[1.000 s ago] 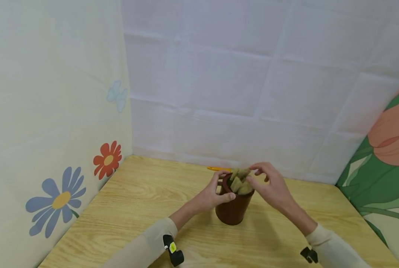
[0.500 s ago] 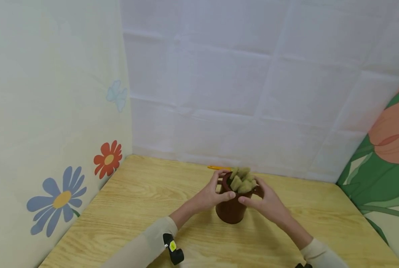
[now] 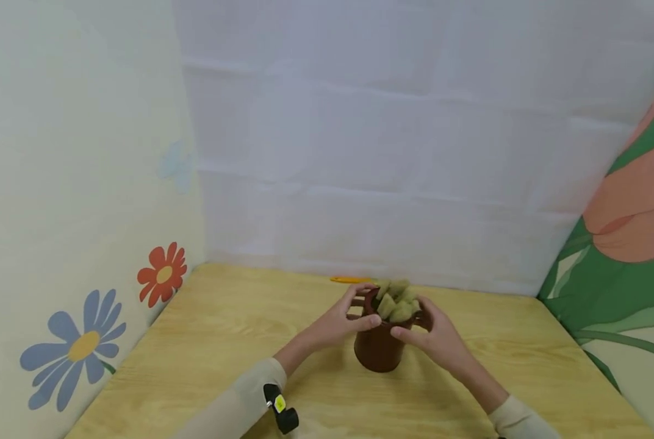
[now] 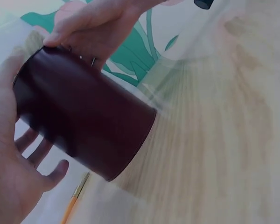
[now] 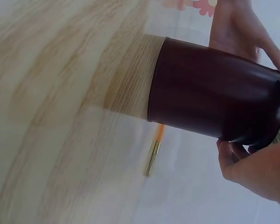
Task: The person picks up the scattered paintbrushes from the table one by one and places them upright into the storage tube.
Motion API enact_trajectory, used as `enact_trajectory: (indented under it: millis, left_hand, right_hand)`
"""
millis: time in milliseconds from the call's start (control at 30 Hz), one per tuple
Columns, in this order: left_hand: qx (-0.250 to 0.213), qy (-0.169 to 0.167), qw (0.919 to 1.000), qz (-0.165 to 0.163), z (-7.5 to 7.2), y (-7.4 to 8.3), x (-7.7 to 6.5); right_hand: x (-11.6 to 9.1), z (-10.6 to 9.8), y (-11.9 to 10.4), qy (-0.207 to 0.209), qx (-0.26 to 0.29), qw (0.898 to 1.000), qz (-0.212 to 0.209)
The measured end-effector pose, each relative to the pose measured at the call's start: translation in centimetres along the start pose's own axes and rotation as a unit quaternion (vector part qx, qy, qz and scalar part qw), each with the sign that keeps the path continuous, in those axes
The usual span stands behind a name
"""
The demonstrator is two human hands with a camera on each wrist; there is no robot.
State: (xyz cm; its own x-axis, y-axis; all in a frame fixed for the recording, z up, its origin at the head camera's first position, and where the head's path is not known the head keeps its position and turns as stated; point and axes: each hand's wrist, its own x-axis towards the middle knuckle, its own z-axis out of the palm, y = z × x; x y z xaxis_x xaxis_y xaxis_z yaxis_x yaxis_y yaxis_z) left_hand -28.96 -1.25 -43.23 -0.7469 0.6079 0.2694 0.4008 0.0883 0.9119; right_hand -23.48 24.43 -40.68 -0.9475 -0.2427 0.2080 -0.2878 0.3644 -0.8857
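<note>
A dark brown cylindrical cup [image 3: 379, 350] stands upright on the wooden table. Olive-tan, soft-looking chunky pieces [image 3: 398, 305] fill its mouth and stick up above the rim. My left hand [image 3: 340, 320] grips the cup's upper left side, thumb at the front just below the rim and fingers reaching round behind. From the right, my right hand [image 3: 439, 335] holds the same upper part, its thumb also on the front. In the left wrist view the smooth wall of the cup [image 4: 84, 107] lies between both hands. The lower ends of the pieces are hidden inside.
Behind the cup, an orange-handled paintbrush [image 3: 350, 280] lies near the table's back edge; its bristles show in the right wrist view. A white cloth wall [image 3: 316, 152] rises at the back. Flower-printed panels [image 3: 85, 244] flank the wooden table [image 3: 239, 317].
My right hand has left the tan pieces and come down round the cup's right side. The left hand has kept its grip. The head view has shifted slightly.
</note>
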Motion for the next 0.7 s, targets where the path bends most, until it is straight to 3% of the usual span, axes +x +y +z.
enact_trajectory:
  millis: [100, 233, 333, 400, 467, 600, 700]
  left_hand:
    - [0.014, 0.002, 0.9997, 0.018, -0.8, -0.3, 0.8]
    - [0.049, 0.030, 0.9978, 0.033, -2.0, -0.8, 2.6]
    - [0.105, 0.050, 0.9928, 0.029, -2.7, -1.5, 4.3]
    - [0.160, 0.057, 0.9851, 0.025, -3.1, -2.2, 5.4]
    - [0.228, 0.061, 0.9715, 0.020, -3.5, -3.0, 6.5]
    - [0.362, 0.067, 0.9299, 0.008, -3.8, -4.6, 8.3]
    - [0.432, 0.063, 0.8995, -0.006, -3.7, -5.2, 9.5]
  right_hand:
    - [0.0, 0.0, 0.2, 0.008, -0.006, 1.000, -0.007]
    - [-0.2, -0.2, 0.4, 0.011, -0.011, 1.000, -0.008]
    - [-0.4, -0.5, 0.4, 0.008, -0.015, 1.000, -0.004]
    - [-0.6, -0.7, 0.4, 0.009, -0.019, 1.000, -0.004]
    - [-0.8, -0.9, 0.4, 0.010, -0.021, 1.000, -0.004]
    - [-1.2, -1.3, 0.5, 0.005, -0.026, 1.000, -0.002]
    - [-1.4, -1.5, 0.5, 0.002, -0.031, 1.000, 0.001]
